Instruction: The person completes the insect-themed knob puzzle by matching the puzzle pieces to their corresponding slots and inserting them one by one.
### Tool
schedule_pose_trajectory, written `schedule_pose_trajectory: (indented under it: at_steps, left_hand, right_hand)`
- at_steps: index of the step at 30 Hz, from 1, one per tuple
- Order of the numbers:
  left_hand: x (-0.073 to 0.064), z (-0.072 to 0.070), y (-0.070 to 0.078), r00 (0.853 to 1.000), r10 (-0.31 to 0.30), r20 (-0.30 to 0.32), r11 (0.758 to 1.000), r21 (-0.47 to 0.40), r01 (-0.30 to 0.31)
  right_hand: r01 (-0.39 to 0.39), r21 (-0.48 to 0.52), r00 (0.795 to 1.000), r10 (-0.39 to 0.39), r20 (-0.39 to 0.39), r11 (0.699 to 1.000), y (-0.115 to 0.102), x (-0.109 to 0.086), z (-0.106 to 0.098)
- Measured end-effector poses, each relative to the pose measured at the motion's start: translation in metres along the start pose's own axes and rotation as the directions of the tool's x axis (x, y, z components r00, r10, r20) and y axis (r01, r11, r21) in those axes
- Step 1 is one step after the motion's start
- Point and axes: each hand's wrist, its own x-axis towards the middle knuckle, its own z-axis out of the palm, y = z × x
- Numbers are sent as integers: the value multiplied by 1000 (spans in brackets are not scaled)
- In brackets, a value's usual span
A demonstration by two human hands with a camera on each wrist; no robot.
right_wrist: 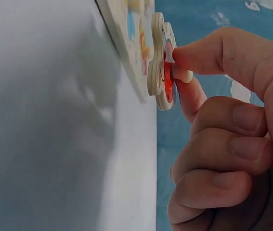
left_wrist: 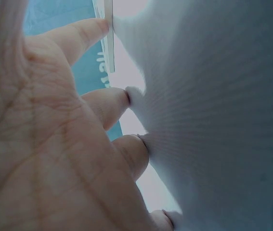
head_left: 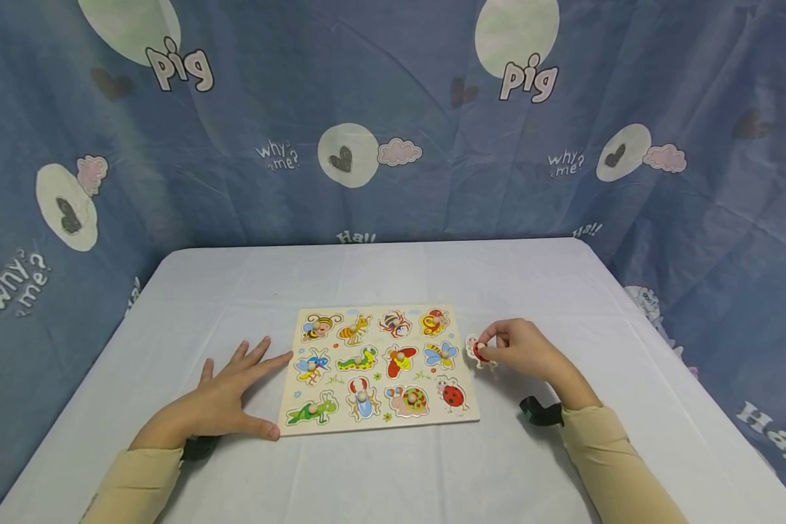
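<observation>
A wooden peg puzzle board [head_left: 437, 418] with colourful insect pictures lies flat on the table. In the head view my left hand [head_left: 225, 404] has its fingers spread at the board's left side, index fingertip and thumb touching its edge. The left wrist view shows the other fingertips of that hand [left_wrist: 54, 139] on the white cloth. Just off the board's right edge, my right hand [head_left: 527, 353] pinches a ladybug puzzle piece [right_wrist: 167, 79] by its knob. That piece is tilted and held above the cloth. At the board's lower right, the ladybug picture [head_left: 453, 395] has no knob visible.
Several other pieces with round knobs, such as the caterpillar [head_left: 357, 359], sit in the board. White cloth [head_left: 380, 480] covers the table. A blue patterned curtain [head_left: 393, 87] hangs behind and beside it. Dark straps circle both wrists.
</observation>
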Motion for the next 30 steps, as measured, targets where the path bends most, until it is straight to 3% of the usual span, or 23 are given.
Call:
schedule_pose_trajectory:
  at_steps: [10,21,30]
  left_hand:
    - [0,-1,1,1000,4,1,1000,7,-4]
    - [-1,-1,-1,1000,12,0,1000,4,-12]
    - [-1,0,0,1000,14,-2,1000,-5,-14]
  right_hand:
    - [68,36,993,-71,94,997,-12,-2,12]
    - [167,30,967,-169,191,986,-18,-5,25]
    - [177,60,948,-187,259,982,-23,-7,34]
